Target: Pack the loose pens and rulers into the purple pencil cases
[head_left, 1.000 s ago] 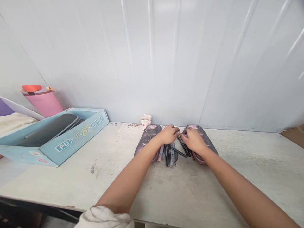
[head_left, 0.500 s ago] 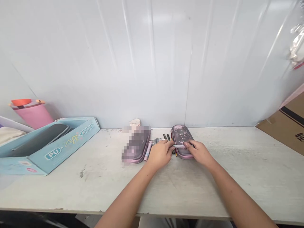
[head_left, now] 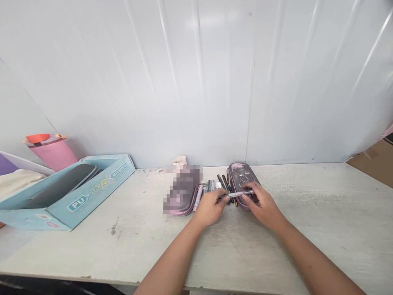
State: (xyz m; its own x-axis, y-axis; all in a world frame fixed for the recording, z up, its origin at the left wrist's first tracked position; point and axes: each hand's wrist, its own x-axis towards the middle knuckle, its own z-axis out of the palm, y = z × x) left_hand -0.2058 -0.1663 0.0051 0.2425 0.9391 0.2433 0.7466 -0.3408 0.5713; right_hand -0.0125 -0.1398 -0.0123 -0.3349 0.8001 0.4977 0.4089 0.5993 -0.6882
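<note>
Between my two hands is a slim, pale pen (head_left: 237, 194), lying nearly level in the picture. My left hand (head_left: 211, 207) pinches its left end, where a dark part shows. On its right end my right hand (head_left: 260, 203) is closed, thumb below and fingers above. Just behind my right hand lies a shut purple pencil case (head_left: 244, 174), partly covered by it. Several dark pens (head_left: 223, 183) and a red pencil (head_left: 227, 178) lie left of that case. A clear ruler (head_left: 211, 185) and a pink tube-shaped item (head_left: 198, 198) are beyond my left hand.
A second purple pencil case (head_left: 187, 194), partly pixelated, lies to the left, with a small whitish roll or cup (head_left: 179, 160) behind it. On the far left stands a blue open box (head_left: 101, 184) holding a dark grey case (head_left: 66, 184). Behind is a pink container (head_left: 53, 153). A cardboard box (head_left: 373, 159) is at right.
The view has turned, so the table's things sit further right in the picture. Both hands still hold the pen, and its right end now shows more between the right fingers.
</note>
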